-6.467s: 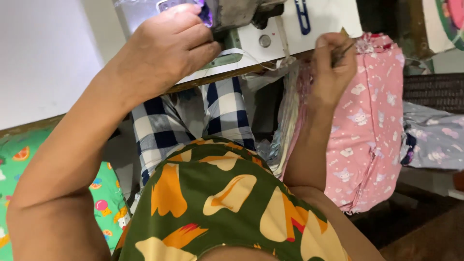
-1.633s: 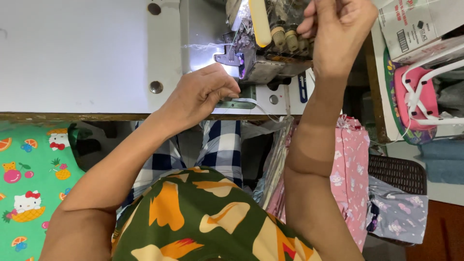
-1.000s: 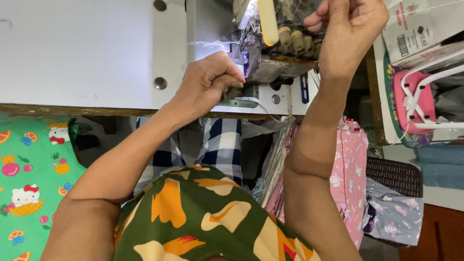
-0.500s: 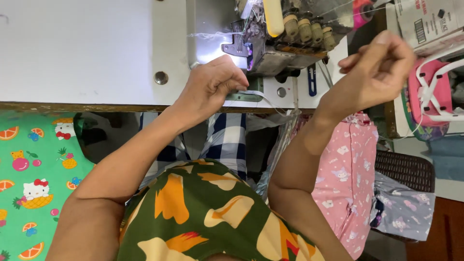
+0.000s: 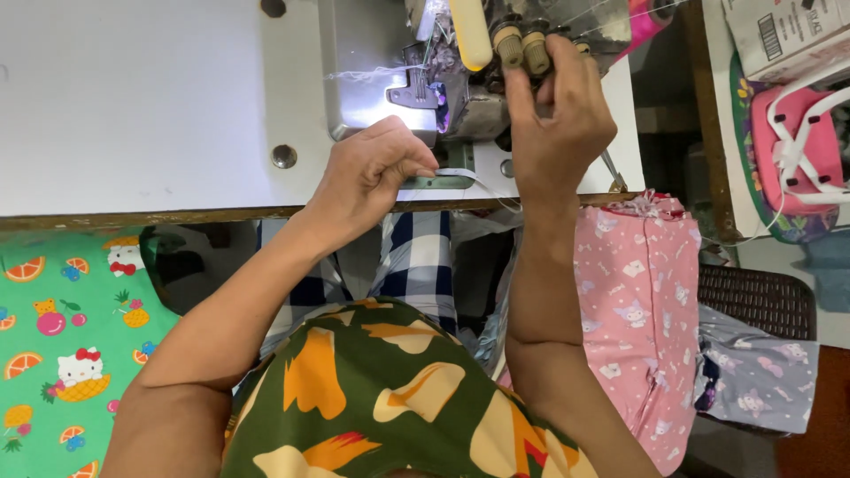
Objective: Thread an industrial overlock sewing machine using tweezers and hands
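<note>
Left hand (image 5: 372,177) rests at the front edge of the white worktop (image 5: 133,106), fingers curled and pinching a thin white strip (image 5: 456,173) just in front of the presser foot (image 5: 416,88) of the sewing machine (image 5: 460,80). Right hand (image 5: 558,124) is up at the machine's front, fingers closed around one of the tan knobs (image 5: 522,49); exact grip is partly hidden. Looks like a setup step: knob adjustment while the strip is held in place. Any further move wants the strip kept taut and straight at the foot. Pink printed fabric (image 5: 637,301) hangs off to the right, untouched.
</note>
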